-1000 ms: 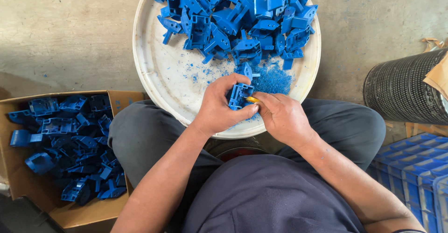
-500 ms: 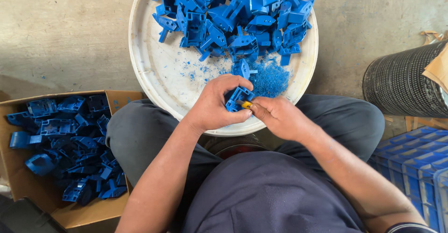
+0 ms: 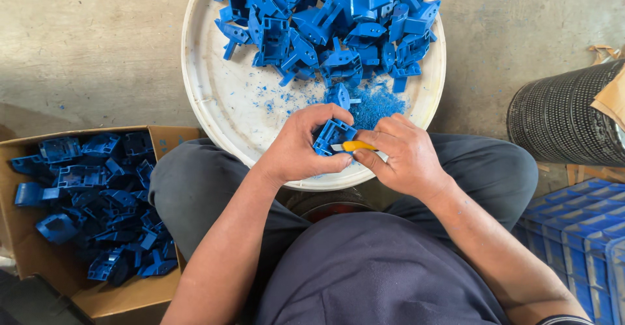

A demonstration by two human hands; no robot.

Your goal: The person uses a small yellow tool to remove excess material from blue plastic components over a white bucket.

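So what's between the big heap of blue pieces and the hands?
In the head view, a small pile of blue shavings and one loose blue piece lie on the white tray between the heap and the hands.

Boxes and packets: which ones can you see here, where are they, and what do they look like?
Cardboard box: bottom left beside the person's leg, brown, open, full of blue plastic parts.
Stacked blue crates: bottom right corner, ribbed, plastic.
Torn brown cardboard: right edge, on a black round mesh bin.
No labels, signs or screens in view.
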